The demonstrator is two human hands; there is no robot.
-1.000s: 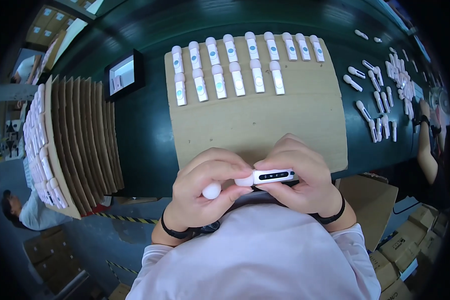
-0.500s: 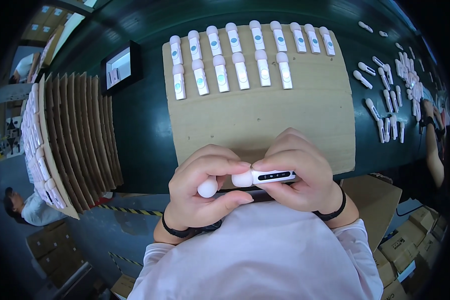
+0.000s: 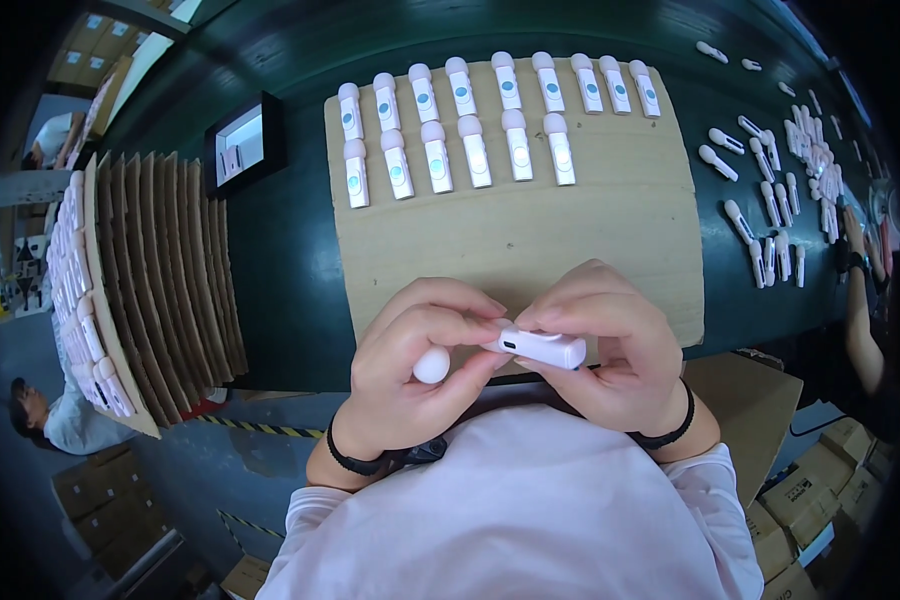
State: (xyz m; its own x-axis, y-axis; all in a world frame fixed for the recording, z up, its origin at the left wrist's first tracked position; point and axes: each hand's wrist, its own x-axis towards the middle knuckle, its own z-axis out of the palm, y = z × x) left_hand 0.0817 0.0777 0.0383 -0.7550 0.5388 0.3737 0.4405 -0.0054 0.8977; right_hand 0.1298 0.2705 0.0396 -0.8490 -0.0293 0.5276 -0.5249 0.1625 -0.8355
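Above the near edge of the cardboard sheet [image 3: 420,245], both of my hands are closed on one small white wand massager [image 3: 548,349]. My left hand [image 3: 410,360] pinches its head end between thumb and fingertips, mostly hiding the head. A smooth white round piece [image 3: 431,365] also sits in the curl of my left fingers; whether it belongs to another wand is hidden. My right hand [image 3: 610,345] grips the body from the right, thumb below and fingers above. The wand's far end faces me, and a small dark slot shows on its side.
Two rows of wand massagers with round stickers [image 3: 436,160] lie on the sheet's far half. More wands [image 3: 770,205] are scattered on the green table [image 3: 290,260] at right, near another person's arm [image 3: 860,310]. Left stand upright cardboard sheets [image 3: 170,290] and a black-framed box [image 3: 245,145].
The wand has been turned in my fingers: its dark button panel has gone from view, and its side and end now show. My left fingers have moved right onto its head end.
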